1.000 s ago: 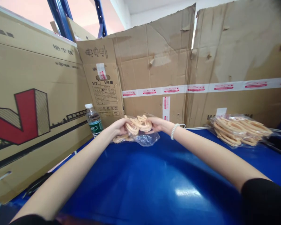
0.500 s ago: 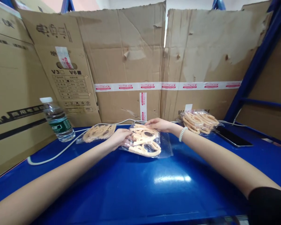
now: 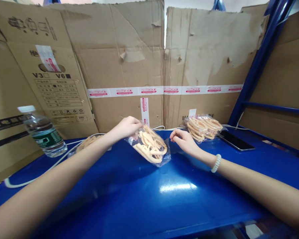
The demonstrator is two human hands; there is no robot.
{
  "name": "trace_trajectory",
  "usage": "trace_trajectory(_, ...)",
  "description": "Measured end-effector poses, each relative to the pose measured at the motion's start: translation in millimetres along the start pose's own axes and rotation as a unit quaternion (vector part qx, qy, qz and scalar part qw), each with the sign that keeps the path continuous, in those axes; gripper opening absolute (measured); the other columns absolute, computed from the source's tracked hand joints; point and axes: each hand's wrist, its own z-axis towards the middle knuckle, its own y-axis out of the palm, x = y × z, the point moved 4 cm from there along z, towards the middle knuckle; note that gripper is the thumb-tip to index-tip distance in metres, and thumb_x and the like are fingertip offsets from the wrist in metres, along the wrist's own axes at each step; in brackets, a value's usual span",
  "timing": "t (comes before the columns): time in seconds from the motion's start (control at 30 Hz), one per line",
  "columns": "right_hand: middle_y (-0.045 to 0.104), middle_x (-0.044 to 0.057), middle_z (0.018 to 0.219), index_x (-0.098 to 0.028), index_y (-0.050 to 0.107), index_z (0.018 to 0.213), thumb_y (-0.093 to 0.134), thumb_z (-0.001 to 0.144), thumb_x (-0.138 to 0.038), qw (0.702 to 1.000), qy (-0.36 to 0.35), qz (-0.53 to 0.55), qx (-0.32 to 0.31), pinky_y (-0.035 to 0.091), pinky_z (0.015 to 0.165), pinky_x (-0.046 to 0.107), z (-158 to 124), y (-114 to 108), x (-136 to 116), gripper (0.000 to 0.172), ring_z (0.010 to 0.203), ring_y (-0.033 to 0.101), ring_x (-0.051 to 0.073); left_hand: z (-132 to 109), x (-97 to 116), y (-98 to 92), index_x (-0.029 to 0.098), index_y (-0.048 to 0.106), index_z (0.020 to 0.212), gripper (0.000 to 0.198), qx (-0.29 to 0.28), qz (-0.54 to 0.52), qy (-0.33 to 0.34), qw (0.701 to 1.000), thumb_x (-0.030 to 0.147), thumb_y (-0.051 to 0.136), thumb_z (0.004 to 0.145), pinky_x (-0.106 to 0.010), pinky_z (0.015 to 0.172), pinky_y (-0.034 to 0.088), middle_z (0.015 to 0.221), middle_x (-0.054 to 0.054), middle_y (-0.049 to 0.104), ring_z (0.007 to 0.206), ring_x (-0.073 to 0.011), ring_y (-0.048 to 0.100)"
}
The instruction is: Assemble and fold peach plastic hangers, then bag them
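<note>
My left hand (image 3: 129,127) pinches the upper left corner of a clear plastic bag (image 3: 165,157). Inside are several flat beige pieces (image 3: 149,142) with looped, ring-like shapes; their exact kind I cannot make out. The bag is tilted, its upper edge raised off the blue tabletop. Just right of it, my right hand (image 3: 186,142) hovers apart from the bag, fingers loosely curled with the thumb apart, nothing in them. Another bag of beige pieces (image 3: 201,127) lies at the back right. A third bag (image 3: 89,142) is partly hidden behind my left forearm.
A water bottle (image 3: 43,132) stands on the left of the blue tabletop (image 3: 139,199). A black phone (image 3: 236,141) lies at the right. A white cable (image 3: 22,183) runs along the back and left. Cardboard sheets (image 3: 124,66) wall the rear; a blue post (image 3: 254,66) rises right.
My right hand has let go of the bag and moved right. The left hand has lifted and tilted the bag. The view has shifted slightly to the right.
</note>
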Motion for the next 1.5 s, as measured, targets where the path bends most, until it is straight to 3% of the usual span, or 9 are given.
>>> trace_trajectory(0.13, 0.07, 0.003, 0.078, -0.019, 0.065, 0.077, 0.048, 0.075, -0.015, 0.998, -0.018, -0.046, -0.026, 0.047, 0.07, 0.031, -10.9, 4.5, -0.5, 0.017, 0.073, 0.062, 0.019, 4.4, 30.1, -6.1, 0.01, 0.075, 0.072, 0.027, -0.005, 0.022, 0.022, 1.0, 0.02, 0.053, 0.084, -0.026, 0.054, 0.042, 0.045, -0.002, 0.063, 0.047, -0.016, 0.057)
trace_trajectory(0.37, 0.068, 0.008, 0.097, -0.018, 0.066, 0.097, 0.048, 0.085, -0.019, 0.993, -0.039, -0.104, -0.033, 0.045, 0.092, 0.04, -17.9, 10.8, -7.5, 0.022, 0.096, 0.06, 0.024, 4.8, 66.8, -15.4, 0.009, 0.079, 0.087, 0.027, 0.012, 0.019, 0.039, 0.999, 0.016, 0.053, 0.081, -0.025, 0.053, 0.041, 0.043, -0.001, 0.06, 0.047, -0.0157, 0.056)
trace_trajectory(0.57, 0.06, 0.015, 0.129, -0.016, 0.056, 0.128, 0.037, 0.099, -0.037, 0.99, -0.011, -0.13, -0.047, 0.037, 0.107, 0.046, -23.6, 15.4, -1.9, 0.041, 0.123, 0.051, 0.028, 8.1, 78.2, -27.1, 0.006, 0.078, 0.094, 0.028, 0.027, -0.011, 0.045, 0.999, 0.015, 0.054, 0.084, -0.026, 0.054, 0.041, 0.046, -0.003, 0.06, 0.047, -0.0148, 0.053)
trace_trajectory(0.77, 0.047, 0.018, 0.147, -0.017, 0.034, 0.151, 0.036, 0.099, -0.056, 0.983, -0.019, -0.148, -0.108, 0.035, 0.11, 0.051, -34.2, 25.4, -9.1, 0.065, 0.135, 0.043, 0.032, 1.9, 72.4, -50.3, 0.004, 0.076, 0.102, 0.03, 0.08, -0.037, 0.049, 0.995, 0.015, 0.05, 0.09, -0.029, 0.058, 0.039, 0.05, -0.003, 0.056, 0.047, -0.0125, 0.05)
trace_trajectory(0.97, 0.032, 0.02, 0.157, -0.02, 0.032, 0.154, 0.04, 0.095, -0.062, 0.953, -0.009, -0.243, -0.178, 0.024, 0.114, 0.059, -42.8, 30.4, -12.2, 0.073, 0.146, 0.025, 0.037, -4.3, 20.8, -72.1, 0.01, 0.075, 0.106, 0.032, 0.097, -0.036, 0.006, 0.995, 0.022, 0.052, 0.089, -0.029, 0.056, 0.04, 0.05, -0.003, 0.057, 0.046, -0.0137, 0.05)
trace_trajectory(1.1, 0.025, 0.017, 0.161, -0.022, 0.034, 0.153, 0.041, 0.094, -0.063, 0.94, 0.001, -0.28, -0.193, 0.02, 0.115, 0.063, -43.5, 31.5, -11.1, 0.073, 0.149, 0.017, 0.04, -18.9, -40.3, -97.5, 0.012, 0.073, 0.108, 0.033, 0.114, -0.013, -0.041, 0.993, 0.029, 0.051, 0.09, -0.025, 0.053, 0.041, 0.049, 0.001, 0.056, 0.047, -0.0139, 0.052)
trace_trajectory(1.23, 0.02, 0.013, 0.164, -0.026, 0.033, 0.154, 0.037, 0.096, -0.062, 0.938, 0.012, -0.284, -0.199, 0.018, 0.115, 0.065, -42.1, 33.5, -9.9, 0.068, 0.15, 0.01, 0.038, -42.0, -106.7, -125.3, 0.009, 0.068, 0.105, 0.031, 0.174, 0.044, -0.1, 0.979, 0.033, 0.049, 0.099, -0.022, 0.06, 0.045, 0.068, 0.003, 0.063, 0.062, -0.0122, 0.057)
trace_trajectory(1.37, 0.024, 0.013, 0.163, -0.027, 0.037, 0.151, 0.035, 0.097, -0.062, 0.943, -0.009, -0.279, -0.182, 0.018, 0.114, 0.068, -40.6, 35.4, -10.5, 0.064, 0.15, 0.011, 0.039, -61.4, -162.6, -118.6, 0.012, 0.064, 0.107, 0.029, 0.165, 0.102, -0.179, 0.965, 0.039, 0.06, 0.096, -0.035, 0.072, 0.058, 0.1, -0.004, 0.067, 0.083, -0.0205, 0.067)
trace_trajectory(1.5, 0.031, 0.016, 0.159, -0.024, 0.039, 0.15, 0.036, 0.097, -0.058, 0.946, -0.039, -0.281, -0.158, 0.022, 0.112, 0.068, -38.0, 30.0, -14.6, 0.063, 0.149, 0.017, 0.039, -71.6, -190.6, -96.7, 0.014, 0.063, 0.116, 0.03, 0.194, 0.158, -0.203, 0.947, 0.036, 0.063, 0.095, -0.043, 0.084, 0.057, 0.116, -0.007, 0.064, 0.099, -0.0263, 0.065)
